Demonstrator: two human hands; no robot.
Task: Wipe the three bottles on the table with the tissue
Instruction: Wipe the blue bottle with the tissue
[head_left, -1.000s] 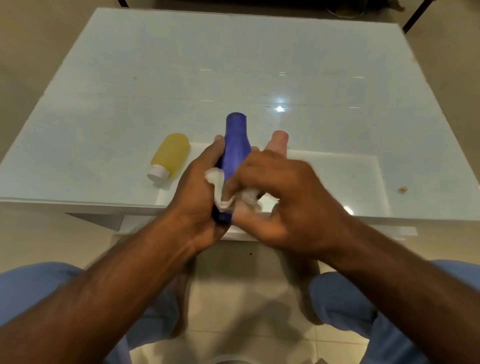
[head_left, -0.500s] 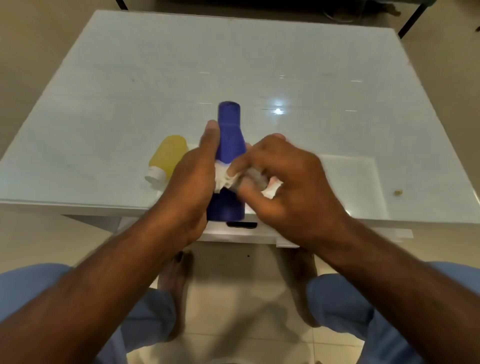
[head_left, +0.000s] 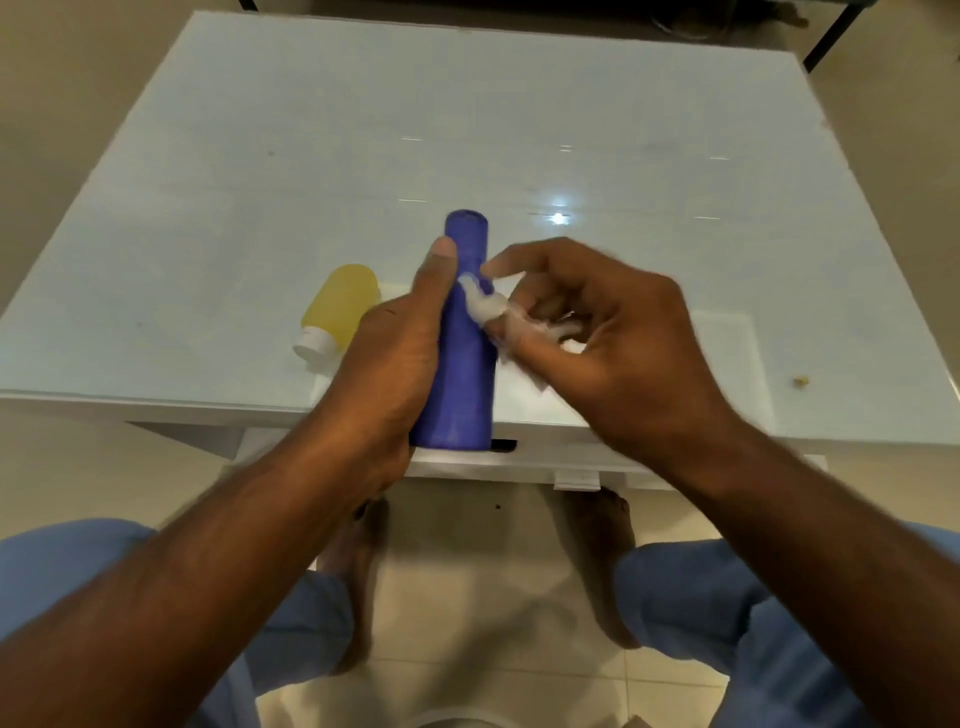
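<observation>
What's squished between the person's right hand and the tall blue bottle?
A crumpled white tissue, pinched in the right hand and pressed against the tall blue plastic bottle, which the left hand grips. The head view shows it.

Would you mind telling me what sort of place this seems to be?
Probably a room in a home, though that is a guess: a low glass-topped table stands on a tiled floor, the seated person's bare feet rest beneath it, and a yellow bottle lies on top.

A small brownish crumb (head_left: 800, 382) lies near the worktop's (head_left: 311, 130) right edge — beige tiled floor (head_left: 457, 618) below.
</observation>
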